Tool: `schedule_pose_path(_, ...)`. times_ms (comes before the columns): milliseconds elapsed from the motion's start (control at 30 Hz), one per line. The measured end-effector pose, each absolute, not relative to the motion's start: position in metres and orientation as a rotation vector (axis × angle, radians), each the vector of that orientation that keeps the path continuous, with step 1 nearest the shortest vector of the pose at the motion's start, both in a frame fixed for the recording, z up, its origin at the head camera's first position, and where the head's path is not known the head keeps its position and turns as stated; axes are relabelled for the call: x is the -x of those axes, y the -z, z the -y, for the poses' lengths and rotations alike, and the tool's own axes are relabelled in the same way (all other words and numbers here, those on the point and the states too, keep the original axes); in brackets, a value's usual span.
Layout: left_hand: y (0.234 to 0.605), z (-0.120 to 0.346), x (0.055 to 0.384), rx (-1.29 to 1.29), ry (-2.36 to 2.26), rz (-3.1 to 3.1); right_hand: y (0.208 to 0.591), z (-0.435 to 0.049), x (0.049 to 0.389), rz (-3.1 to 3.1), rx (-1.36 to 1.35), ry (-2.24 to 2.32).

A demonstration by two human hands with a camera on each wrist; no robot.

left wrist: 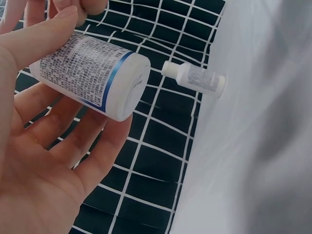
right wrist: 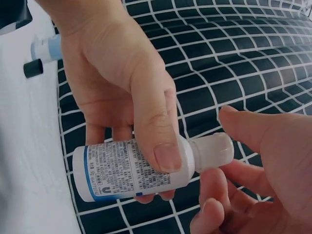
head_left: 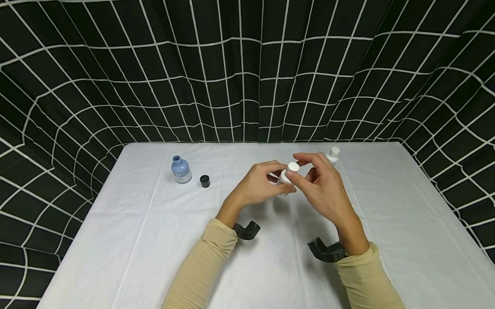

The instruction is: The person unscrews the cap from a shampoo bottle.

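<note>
The small white bottle [right wrist: 129,168] with a printed label and blue band is held up off the tabletop [head_left: 152,248], near its middle, between the two hands. Its long axis runs from the left hand out toward the right, with the white cap [right wrist: 213,152] at the right hand's end and the flat base toward the left.

The left hand [head_left: 254,187] wraps the body, thumb pressed across the label and fingers [left wrist: 78,146] curled beneath. The right hand [head_left: 322,188] meets the cap end, its thumb and fingertips [right wrist: 214,190] closed narrowly around the cap; so the cap lies straight ahead of the right fingers, in line with the bottle's axis. Both hands are on the bottle, the right at the end that turns.

Farther back on the right stands another small white bottle [head_left: 333,154], just behind the right hand. Well apart on the left stands a blue bottle [head_left: 180,169] without its cap, with a black cap [head_left: 205,181] just beside it. Nothing lies between the hands and these.
</note>
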State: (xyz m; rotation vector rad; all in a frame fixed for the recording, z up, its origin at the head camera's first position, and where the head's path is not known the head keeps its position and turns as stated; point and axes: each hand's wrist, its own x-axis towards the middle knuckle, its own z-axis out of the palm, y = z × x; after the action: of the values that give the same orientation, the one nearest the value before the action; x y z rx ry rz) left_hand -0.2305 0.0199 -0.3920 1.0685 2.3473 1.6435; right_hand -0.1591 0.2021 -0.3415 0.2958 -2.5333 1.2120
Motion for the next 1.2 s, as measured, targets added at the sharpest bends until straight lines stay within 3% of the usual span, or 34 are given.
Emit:
schedule_pose_path(633,0.394,-0.020,0.232,-1.112,-1.553,-2.383,0.342,-0.199,0.163,2.570,-0.286,-1.110)
schedule_pose_path(1200,0.390,-0.010,0.240,-0.881,-1.737,-2.469,0.346,-0.197,0.164,2.450,-0.206,-1.308)
